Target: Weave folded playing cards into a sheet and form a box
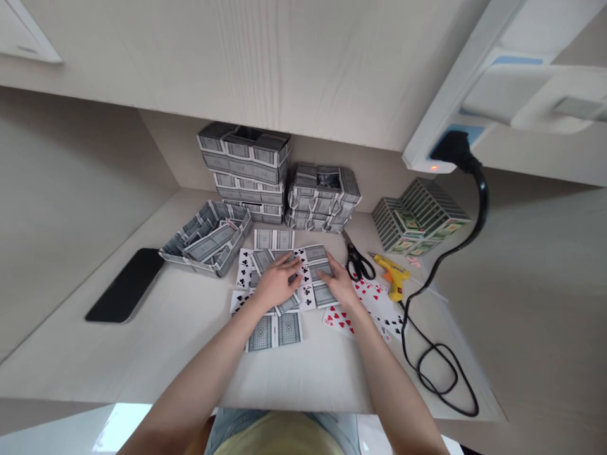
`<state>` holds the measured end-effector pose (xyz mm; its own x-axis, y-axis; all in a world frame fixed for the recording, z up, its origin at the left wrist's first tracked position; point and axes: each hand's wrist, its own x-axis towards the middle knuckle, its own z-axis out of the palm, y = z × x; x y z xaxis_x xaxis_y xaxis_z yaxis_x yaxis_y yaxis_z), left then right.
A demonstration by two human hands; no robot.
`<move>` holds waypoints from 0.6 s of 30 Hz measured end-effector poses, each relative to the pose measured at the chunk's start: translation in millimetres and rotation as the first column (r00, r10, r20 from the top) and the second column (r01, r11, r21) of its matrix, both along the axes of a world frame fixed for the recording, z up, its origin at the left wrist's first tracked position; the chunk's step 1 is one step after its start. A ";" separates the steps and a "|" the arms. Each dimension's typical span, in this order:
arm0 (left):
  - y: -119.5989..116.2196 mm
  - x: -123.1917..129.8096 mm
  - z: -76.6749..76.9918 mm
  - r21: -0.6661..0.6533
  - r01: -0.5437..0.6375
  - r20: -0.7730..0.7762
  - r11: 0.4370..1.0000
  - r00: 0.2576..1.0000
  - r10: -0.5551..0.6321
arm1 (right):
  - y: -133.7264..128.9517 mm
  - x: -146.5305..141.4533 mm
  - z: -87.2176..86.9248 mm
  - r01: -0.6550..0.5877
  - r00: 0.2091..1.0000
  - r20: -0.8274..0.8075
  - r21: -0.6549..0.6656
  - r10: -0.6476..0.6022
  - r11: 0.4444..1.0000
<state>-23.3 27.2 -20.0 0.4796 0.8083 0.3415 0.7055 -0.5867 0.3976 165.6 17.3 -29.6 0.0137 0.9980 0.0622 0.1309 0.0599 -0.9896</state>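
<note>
A cross-shaped panel of playing cards (pixel 288 330) lies on the desk, with grey patterned backs and some black-suited faces showing. My left hand (pixel 277 283) rests on loose cards over the middle of the panel, fingers lying across them and slightly bent. Along the right edge, my right hand (pixel 340 284) touches a strip of joined cards (pixel 317 254), its thumb on top and apart from the fingers. The fingertips of both hands partly hide the cards beneath. Under my right wrist, loose face-up cards (pixel 339 319) are spread out.
Left stands an open card-built box (pixel 215 268) holding card strips, beside a black phone (pixel 126 284). Card-built boxes (pixel 251 167) are stacked behind. At right are black scissors (pixel 359 262), a yellow glue gun (pixel 396 276), striped card stacks (pixel 417 215) and a looping black cable (pixel 439 347).
</note>
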 end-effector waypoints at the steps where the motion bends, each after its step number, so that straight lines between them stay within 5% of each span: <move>1: 0.3 -0.5 0.5 -0.009 0.005 0.006 1.000 1.000 -0.005 | -0.1 0.4 1.6 -0.009 1.000 -0.005 0.002 0.009 1.000; 18: 9.8 -2.9 -4.3 -0.095 0.067 0.130 0.993 0.990 -0.055 | -9.0 -6.4 11.1 -0.028 0.997 -0.069 -0.057 0.024 0.998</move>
<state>-26.2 37.0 -24.3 0.4868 0.8117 0.3228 0.6100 -0.5804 0.5395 159.2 8.2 -18.4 -0.0101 0.9999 0.0046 0.0618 0.0052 -0.9981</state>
